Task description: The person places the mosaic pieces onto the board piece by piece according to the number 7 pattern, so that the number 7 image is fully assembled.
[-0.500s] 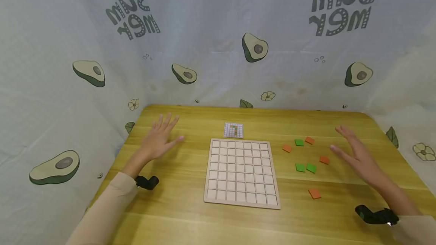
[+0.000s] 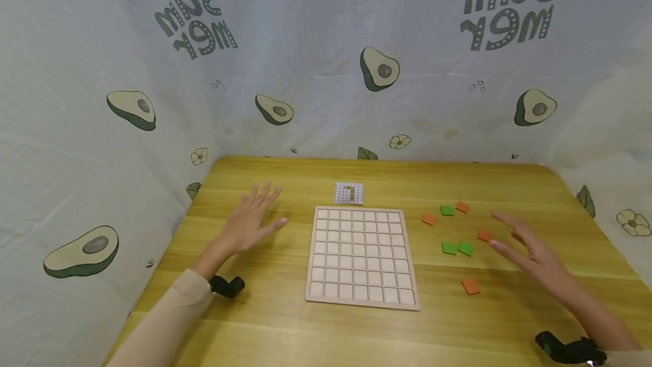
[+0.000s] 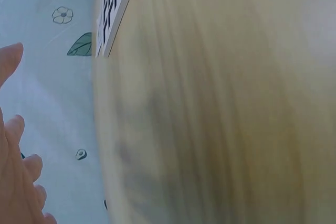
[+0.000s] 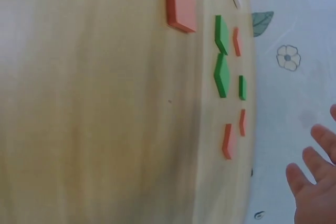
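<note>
A wooden grid board (image 2: 360,305) with square recesses lies in the middle of the table. Just behind it sits a small printed pattern card (image 2: 348,193) showing a grid with coloured squares. Orange tiles (image 2: 471,286) and green tiles (image 2: 449,248) are scattered to the right of the board, flat on the wood. My left hand (image 2: 247,225) hovers left of the board, fingers spread, holding nothing. Near the tiles, my right hand (image 2: 535,256) is held above the table with thumb and fingers apart and nothing between them; its fingertips are close to an orange tile (image 2: 484,235).
The yellow wood-grain table (image 2: 265,321) ends at a hanging cloth (image 2: 326,123) with avocado prints at the back and sides. A black wrist camera (image 2: 227,286) is strapped on the left wrist, another (image 2: 567,350) on the right.
My left hand has moved a little right, toward the board, and slightly nearer me. The right hand has shifted left and lower, closer to the tiles. Board, card and tiles stay put.
</note>
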A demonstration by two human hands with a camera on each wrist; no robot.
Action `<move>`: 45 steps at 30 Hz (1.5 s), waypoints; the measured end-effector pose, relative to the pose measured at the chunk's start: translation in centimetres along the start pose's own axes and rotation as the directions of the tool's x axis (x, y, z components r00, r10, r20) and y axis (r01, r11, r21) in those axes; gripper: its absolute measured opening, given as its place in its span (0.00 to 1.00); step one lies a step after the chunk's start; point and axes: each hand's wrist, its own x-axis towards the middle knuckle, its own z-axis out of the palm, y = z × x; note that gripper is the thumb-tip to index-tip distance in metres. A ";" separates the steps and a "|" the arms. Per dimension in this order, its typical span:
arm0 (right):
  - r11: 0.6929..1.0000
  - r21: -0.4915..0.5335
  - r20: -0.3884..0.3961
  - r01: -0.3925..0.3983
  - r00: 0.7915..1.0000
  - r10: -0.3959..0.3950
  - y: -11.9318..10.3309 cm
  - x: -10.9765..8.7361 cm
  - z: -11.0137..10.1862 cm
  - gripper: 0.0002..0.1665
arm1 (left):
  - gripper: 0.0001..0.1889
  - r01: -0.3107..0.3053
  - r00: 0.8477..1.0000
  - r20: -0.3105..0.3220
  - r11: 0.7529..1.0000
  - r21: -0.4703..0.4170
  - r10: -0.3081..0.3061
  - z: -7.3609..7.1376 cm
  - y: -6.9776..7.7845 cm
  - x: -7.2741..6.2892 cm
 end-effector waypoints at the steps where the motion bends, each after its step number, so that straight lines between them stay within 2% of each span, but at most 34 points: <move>1: 1.000 0.007 0.005 0.000 1.000 0.000 0.0 -0.2 0.2 0.40 | 0.43 -0.005 1.000 0.005 1.000 0.000 0.005 0.2 0.2 -0.1; 7: 0.996 0.083 0.033 0.037 0.999 -0.040 0.0 -1.4 1.2 0.35 | 0.42 -0.051 0.998 0.028 0.999 -0.009 0.051 1.2 1.4 -0.4; 11: 0.990 0.128 0.044 0.066 0.996 -0.072 0.5 -1.9 1.9 0.35 | 0.42 -0.087 0.995 0.049 0.996 -0.029 0.088 2.0 2.0 -0.5; 19: 0.995 0.101 0.122 -0.010 0.993 -0.003 1.0 -2.8 2.5 0.28 | 0.42 -0.168 0.980 0.091 0.983 -0.080 0.175 3.6 2.9 -0.7; 29: 0.979 0.202 0.183 -0.022 0.983 -0.016 1.3 -3.1 3.2 0.27 | 0.41 -0.177 0.971 0.149 0.982 -0.067 0.186 4.4 3.7 -0.8; 34: 0.967 0.255 0.222 0.005 0.973 -0.063 1.5 -3.0 3.3 0.26 | 0.41 -0.177 0.963 0.193 0.981 -0.080 0.189 4.6 3.8 -0.8; 45: 0.972 0.213 0.240 0.103 0.958 -0.154 2.0 -2.6 3.4 0.24 | 0.41 -0.187 0.944 0.260 0.979 -0.083 0.202 5.5 3.9 -0.8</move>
